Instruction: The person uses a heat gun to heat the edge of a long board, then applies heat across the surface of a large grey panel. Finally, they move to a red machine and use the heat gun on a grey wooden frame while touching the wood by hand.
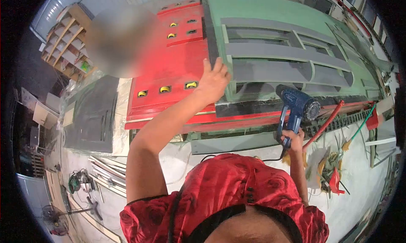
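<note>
My right hand (293, 138) is wrapped round the handle of a blue heat gun (301, 102), raised over the near edge of a green-and-grey framed panel (270, 52). The gun's nozzle end points left and away from me. Against the dark strip (212, 42) along the panel's left side rests my left hand (213, 83), fingers spread. Beside that hand, a red panel (169, 65) carries several yellow-and-black fittings (191, 85). A black strip (249, 107) runs along the framed panel's near edge.
A dark grey panel (91, 116) lies on plastic sheeting at left, near a shelf (65, 42). Long strips (108, 175) and a fan (55, 217) are on the floor. Brooms with red (325, 124) and green (363, 122) handles stand at right. A blurred patch hides the upper left.
</note>
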The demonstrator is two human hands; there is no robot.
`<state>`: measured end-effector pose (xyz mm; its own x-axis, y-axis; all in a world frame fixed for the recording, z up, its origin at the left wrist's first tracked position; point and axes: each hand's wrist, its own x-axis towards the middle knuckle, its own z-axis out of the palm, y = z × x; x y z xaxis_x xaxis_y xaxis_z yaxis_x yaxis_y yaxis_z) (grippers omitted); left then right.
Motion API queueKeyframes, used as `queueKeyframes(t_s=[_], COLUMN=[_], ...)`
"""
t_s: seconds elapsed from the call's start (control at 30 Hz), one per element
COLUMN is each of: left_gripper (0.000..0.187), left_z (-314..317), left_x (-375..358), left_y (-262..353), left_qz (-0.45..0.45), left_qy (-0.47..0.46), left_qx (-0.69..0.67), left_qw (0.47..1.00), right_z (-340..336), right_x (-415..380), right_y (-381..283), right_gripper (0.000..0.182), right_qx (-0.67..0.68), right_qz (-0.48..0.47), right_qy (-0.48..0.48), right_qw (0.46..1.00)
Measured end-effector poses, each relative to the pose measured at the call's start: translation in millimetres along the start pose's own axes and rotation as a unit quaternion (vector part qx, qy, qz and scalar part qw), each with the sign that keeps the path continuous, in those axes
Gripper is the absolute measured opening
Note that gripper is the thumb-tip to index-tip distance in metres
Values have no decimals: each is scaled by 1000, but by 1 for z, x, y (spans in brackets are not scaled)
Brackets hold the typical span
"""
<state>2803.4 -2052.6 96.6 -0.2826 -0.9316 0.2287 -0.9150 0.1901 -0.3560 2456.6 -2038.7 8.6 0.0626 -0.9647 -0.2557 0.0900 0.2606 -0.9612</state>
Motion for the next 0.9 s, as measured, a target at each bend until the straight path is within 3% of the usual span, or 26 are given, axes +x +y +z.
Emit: queueKeyframes(t_s=[0.17, 0.23, 0.37, 0.4, 0.47, 0.5, 0.57, 0.6, 0.67, 0.9], left_gripper=[49, 41, 52, 52, 52, 52, 57, 57, 63, 77], left_z=[13, 13, 18, 27, 43, 44, 41, 36, 24, 32], left_x=[7, -2, -16, -18, -27, -29, -25, -24, -23, -22], left_y=[7, 9, 18, 27, 40, 48, 76, 87, 109, 153], left_qz=[33, 0, -118, -113, -90, -91, -105, -106, -129, -146], left_qy=[5, 28, -135, -133, -181, -182, -285, -285, -349, -311], left_qx=[15, -105, -350, -352, -505, -506, -661, -662, -746, -794], left_qw=[999, 994, 919, 920, 839, 838, 686, 685, 552, 501], right_z=[27, 34, 37, 38, 41, 43, 45, 45, 47, 47], right_x=[-13, -15, -8, -8, -8, -8, -7, -7, -8, -3], right_y=[0, -4, 1, 1, -1, -1, 1, 1, 2, 13], right_gripper=[28, 28, 27, 27, 29, 30, 29, 29, 30, 34], right_qx=[15, 13, 15, 16, 13, 16, 14, 13, 15, 30], right_qz=[15, 25, 17, 22, 23, 26, 32, 33, 34, 19], right_qy=[-42, -46, -69, -71, -73, -81, -88, -89, -87, -96], right_qw=[999, 999, 997, 997, 997, 996, 995, 995, 995, 995])
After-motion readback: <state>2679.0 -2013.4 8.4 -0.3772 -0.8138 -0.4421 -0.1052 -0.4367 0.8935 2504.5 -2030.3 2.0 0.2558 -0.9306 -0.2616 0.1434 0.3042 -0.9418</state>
